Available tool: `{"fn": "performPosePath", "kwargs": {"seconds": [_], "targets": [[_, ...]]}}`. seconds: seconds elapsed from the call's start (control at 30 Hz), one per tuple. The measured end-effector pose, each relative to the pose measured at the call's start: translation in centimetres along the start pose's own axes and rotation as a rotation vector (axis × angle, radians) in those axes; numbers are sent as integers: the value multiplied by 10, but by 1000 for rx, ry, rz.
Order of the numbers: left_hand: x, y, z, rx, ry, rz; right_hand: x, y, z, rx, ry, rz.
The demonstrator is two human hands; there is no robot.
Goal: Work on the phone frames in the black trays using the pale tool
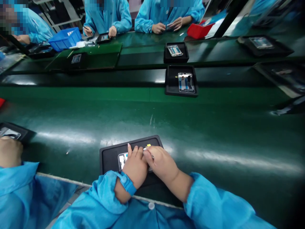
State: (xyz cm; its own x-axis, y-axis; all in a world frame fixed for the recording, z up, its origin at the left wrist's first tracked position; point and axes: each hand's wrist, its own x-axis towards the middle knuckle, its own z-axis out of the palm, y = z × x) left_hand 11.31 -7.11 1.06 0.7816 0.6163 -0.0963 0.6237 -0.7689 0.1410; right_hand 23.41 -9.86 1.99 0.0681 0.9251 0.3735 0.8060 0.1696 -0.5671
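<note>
I am wearing light blue sleeves (214, 203) and a blue wristband (127, 183). My hands are lying over a black tray (111, 156) holding a silver-and-white phone frame (122, 160), a yellow speck showing at twelve o'clock. The conveyor belt (214, 127) is gleaming dark green. At eleven o'clock a blue bin (64, 38) is sitting; at one o'clock, a red bin (199, 31).

No readable text, labels, brands or numbers anywhere. The phone frame (122, 160) under the hands shows only blurred light patches, no characters. A small yellow tag (149, 145) on the black tray (109, 156) carries nothing legible. The blue bin (64, 38) and red bin (199, 31) across the belt show no legible markings.
</note>
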Motion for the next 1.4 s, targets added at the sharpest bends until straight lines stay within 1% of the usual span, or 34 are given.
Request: {"fn": "performPosePath", "kwargs": {"seconds": [0.07,0.13,0.23,0.33,0.4,0.47,0.57,0.63,0.8,0.87,0.97,1.03,1.1,1.17,1.3,1.4], "targets": [[0,0,1,-8,-1,-3,1,0,3,-7,13,-12],[0,0,1,-13,15,-16,0,1,7,32,60,52],[2,-1,2,-24,74,-38,-3,4,8,114,182,281],[3,-1,3,-12,132,-38,-6,5,6,256,302,534],[3,0,3,5,147,-29,-9,6,6,311,336,589],[3,0,3,19,155,-28,-12,7,6,290,344,553],[3,0,4,26,170,-30,-14,7,9,233,321,471],[2,0,5,25,181,-30,-15,8,10,220,320,454],[1,0,5,15,166,-27,-16,10,12,218,382,454],[1,0,4,5,144,-16,-16,10,11,262,377,477],[0,-1,4,4,128,1,-16,9,11,318,407,537],[0,-2,5,19,128,5,-15,9,10,339,402,563],[0,-3,6,37,131,5,-15,9,10,367,364,570],[0,-2,6,54,135,4,-15,9,10,366,343,561],[1,-1,6,66,134,-5,-14,9,10,256,355,478],[0,1,6,62,124,-9,-13,8,8,218,316,434]]}}
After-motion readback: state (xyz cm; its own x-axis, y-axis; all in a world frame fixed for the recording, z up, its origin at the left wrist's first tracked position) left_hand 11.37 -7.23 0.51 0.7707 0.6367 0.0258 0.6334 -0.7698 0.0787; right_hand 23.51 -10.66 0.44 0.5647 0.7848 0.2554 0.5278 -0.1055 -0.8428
